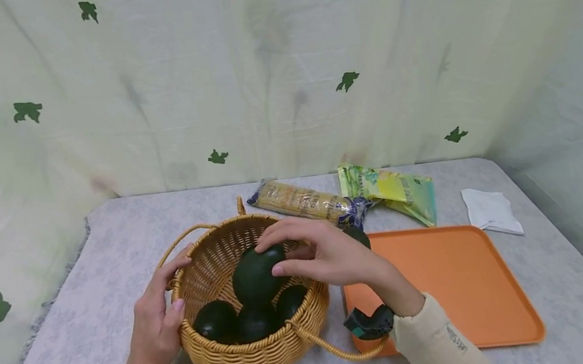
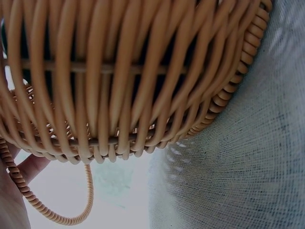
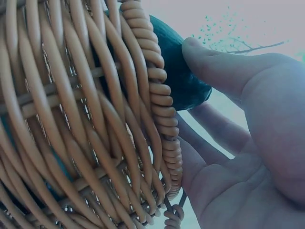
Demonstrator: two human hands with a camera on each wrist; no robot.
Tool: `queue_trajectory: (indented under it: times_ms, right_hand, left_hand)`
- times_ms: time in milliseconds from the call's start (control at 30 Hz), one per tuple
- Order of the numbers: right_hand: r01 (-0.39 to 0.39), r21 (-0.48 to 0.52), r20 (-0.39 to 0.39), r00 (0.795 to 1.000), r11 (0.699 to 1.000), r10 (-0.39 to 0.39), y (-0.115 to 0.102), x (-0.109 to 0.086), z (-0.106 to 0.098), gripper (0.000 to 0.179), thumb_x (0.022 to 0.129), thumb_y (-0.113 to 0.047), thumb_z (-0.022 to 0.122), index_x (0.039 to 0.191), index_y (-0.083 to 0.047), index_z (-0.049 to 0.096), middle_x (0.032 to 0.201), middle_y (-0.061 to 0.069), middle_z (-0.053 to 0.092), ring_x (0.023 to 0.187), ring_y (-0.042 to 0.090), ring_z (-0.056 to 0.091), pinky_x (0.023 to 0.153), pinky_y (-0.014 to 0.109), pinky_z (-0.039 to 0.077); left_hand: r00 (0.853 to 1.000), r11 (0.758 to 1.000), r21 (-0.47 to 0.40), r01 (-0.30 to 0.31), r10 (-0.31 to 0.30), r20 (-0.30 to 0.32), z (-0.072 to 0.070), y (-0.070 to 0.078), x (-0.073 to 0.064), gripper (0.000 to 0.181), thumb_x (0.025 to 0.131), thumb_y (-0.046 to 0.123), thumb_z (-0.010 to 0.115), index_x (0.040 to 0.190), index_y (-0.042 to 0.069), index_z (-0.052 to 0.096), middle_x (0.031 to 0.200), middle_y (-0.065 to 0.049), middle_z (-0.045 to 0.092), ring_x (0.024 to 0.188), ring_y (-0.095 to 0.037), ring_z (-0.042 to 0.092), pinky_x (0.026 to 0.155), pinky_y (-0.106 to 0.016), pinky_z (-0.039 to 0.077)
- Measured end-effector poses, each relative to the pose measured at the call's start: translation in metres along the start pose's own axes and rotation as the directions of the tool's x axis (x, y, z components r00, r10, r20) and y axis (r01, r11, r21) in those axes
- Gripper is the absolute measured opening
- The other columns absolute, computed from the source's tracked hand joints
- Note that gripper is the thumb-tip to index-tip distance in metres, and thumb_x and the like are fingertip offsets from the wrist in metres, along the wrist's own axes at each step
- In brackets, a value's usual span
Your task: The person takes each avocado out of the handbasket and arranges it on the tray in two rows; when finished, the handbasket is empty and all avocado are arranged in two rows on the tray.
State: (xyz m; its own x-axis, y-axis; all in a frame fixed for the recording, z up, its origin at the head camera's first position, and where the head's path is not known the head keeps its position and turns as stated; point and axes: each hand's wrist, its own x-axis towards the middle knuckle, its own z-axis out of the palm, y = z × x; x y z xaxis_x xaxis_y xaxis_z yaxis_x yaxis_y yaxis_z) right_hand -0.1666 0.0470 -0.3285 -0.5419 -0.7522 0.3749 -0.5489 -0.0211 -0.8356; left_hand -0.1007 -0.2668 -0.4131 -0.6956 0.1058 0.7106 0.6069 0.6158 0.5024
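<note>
A round wicker basket [image 1: 259, 362] stands on the table with several dark green avocados inside. My left hand [image 1: 155, 318] holds the basket's left rim, the thumb lying over the edge. From the right, my right hand [image 1: 320, 254] reaches over the rim and grips the topmost avocado [image 1: 254, 279] between thumb and fingers. That avocado sits above the others, such as the one at the left [image 1: 216, 321]. In the right wrist view the held avocado [image 3: 178, 71] shows over the basket's rim [image 3: 162, 102]. Part of another dark green avocado [image 1: 357, 235] shows behind my right hand.
An orange tray [image 1: 445, 285] lies right of the basket, with a basket handle [image 1: 347, 354] hanging over its near left corner. Behind are a pack of noodles [image 1: 300, 200] and green-yellow packets [image 1: 390, 188]. White tissue [image 1: 491, 211] lies at the far right.
</note>
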Motion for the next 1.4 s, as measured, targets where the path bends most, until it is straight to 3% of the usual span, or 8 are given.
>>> queue_trajectory:
  times_ms: [300, 1000, 1400]
  right_hand:
    - [-0.006, 0.033, -0.014, 1.000, 0.999, 0.007, -0.003, -0.009, -0.005, 0.036, 0.096, -0.005, 0.069, 0.132, -0.009, 0.066, 0.140, 0.011, 0.060, 0.131, 0.021, 0.055, 0.099, 0.036, 0.054]
    - [0.001, 0.010, -0.054, 0.999, 1.000, 0.000, -0.014, -0.026, -0.021, 0.035, 0.095, -0.003, 0.070, 0.130, -0.007, 0.068, 0.139, 0.014, 0.061, 0.134, 0.023, 0.054, 0.092, 0.037, 0.058]
    - [0.053, 0.018, -0.107, 0.993, 0.998, -0.051, -0.019, -0.031, -0.034, 0.036, 0.094, 0.003, 0.067, 0.130, -0.001, 0.065, 0.139, 0.018, 0.059, 0.133, 0.025, 0.055, 0.093, 0.039, 0.057]
  left_hand:
    - [1.000, 1.000, -0.010, 0.001, -0.001, -0.002, 0.000, 0.000, 0.000, 0.056, 0.088, 0.008, 0.042, 0.142, 0.000, 0.054, 0.140, -0.017, 0.061, 0.118, -0.009, 0.057, 0.098, -0.009, 0.036]
    - [1.000, 1.000, -0.013, 0.004, -0.004, -0.002, 0.002, 0.000, -0.001, 0.055, 0.091, 0.013, 0.041, 0.143, 0.001, 0.055, 0.137, -0.017, 0.062, 0.112, -0.010, 0.059, 0.094, -0.009, 0.038]
    - [1.000, 1.000, 0.007, 0.018, -0.018, 0.000, 0.001, 0.000, 0.000, 0.054, 0.092, 0.014, 0.041, 0.144, 0.003, 0.055, 0.136, -0.015, 0.063, 0.103, -0.013, 0.059, 0.088, -0.011, 0.041]
